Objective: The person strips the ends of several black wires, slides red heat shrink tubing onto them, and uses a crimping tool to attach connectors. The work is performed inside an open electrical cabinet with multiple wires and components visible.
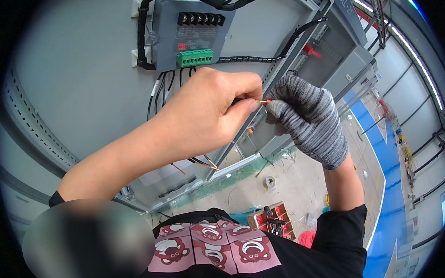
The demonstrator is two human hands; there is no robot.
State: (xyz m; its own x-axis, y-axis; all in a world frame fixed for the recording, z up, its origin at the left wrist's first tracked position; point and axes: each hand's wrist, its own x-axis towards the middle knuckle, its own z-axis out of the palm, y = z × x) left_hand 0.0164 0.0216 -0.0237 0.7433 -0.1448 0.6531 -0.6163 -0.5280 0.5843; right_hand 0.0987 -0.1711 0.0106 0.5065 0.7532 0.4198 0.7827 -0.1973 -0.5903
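Note:
My bare left hand (208,107) is closed in a pinch, thumb against index finger. A short copper-coloured wire end (262,102) shows at its fingertips. My right hand (311,120), in a grey knitted glove, pinches a small red wire terminal (268,101) that meets the copper tip. Most of both pieces is hidden by the fingers. Behind my left hand, a grey electrical module (166,39) with a green terminal block (195,57) is mounted on the cabinet panel (90,70). Black wires (157,94) hang from it, and several stripped copper ends (211,165) show below my left forearm.
A black wrapped cable bundle (251,59) runs right from the module. The cabinet's frame rail (279,69) slants beside my hands. On the floor lie a tape roll (270,182), a divided box (284,213) with red parts and a tool, and a red wire coil (306,239).

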